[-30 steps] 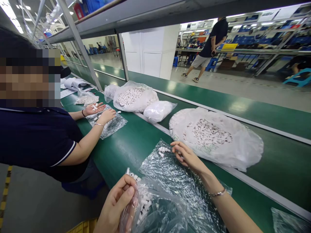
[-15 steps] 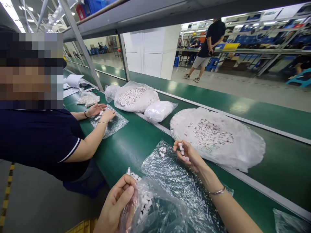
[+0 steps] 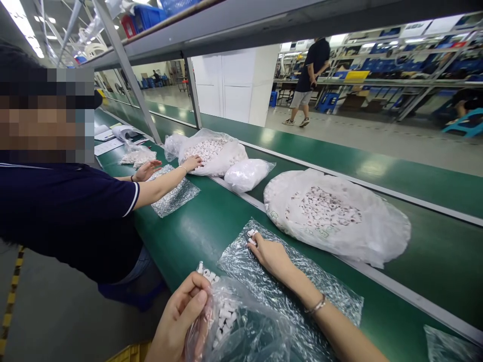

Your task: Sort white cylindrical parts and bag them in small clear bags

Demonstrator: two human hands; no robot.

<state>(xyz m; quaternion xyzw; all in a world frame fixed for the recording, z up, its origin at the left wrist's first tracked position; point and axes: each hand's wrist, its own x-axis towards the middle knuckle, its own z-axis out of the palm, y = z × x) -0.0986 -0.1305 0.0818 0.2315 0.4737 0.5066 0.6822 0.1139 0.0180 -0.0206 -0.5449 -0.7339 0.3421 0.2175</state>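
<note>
My left hand (image 3: 184,306) pinches the edge of a clear plastic bag (image 3: 260,327) at the bottom of the view. Small white tubular plastic parts (image 3: 226,317) lie inside this bag, and several more poke out at its mouth above my fingertips. Palm down, my right hand (image 3: 269,254) is over the far left end of a flat clear plastic sheet (image 3: 234,254). Its fingers curl around a few white plastic parts (image 3: 252,234) there; the palm is hidden. Beyond it lies a large white bag (image 3: 388,221), open on top and full of similar parts.
At left a co-worker (image 3: 71,216) reaches into another open bag of parts (image 3: 234,156). A closed white bag (image 3: 249,173) lies between the two large ones. A metal post (image 3: 128,70) and overhead shelf (image 3: 226,37) frame the green bench (image 3: 181,241). Someone stands across the aisle.
My right hand has moved left and turned palm down, from beside the large bag to the parts on the sheet. My left hand stays put. The co-worker's hand has reached into the far bag.
</note>
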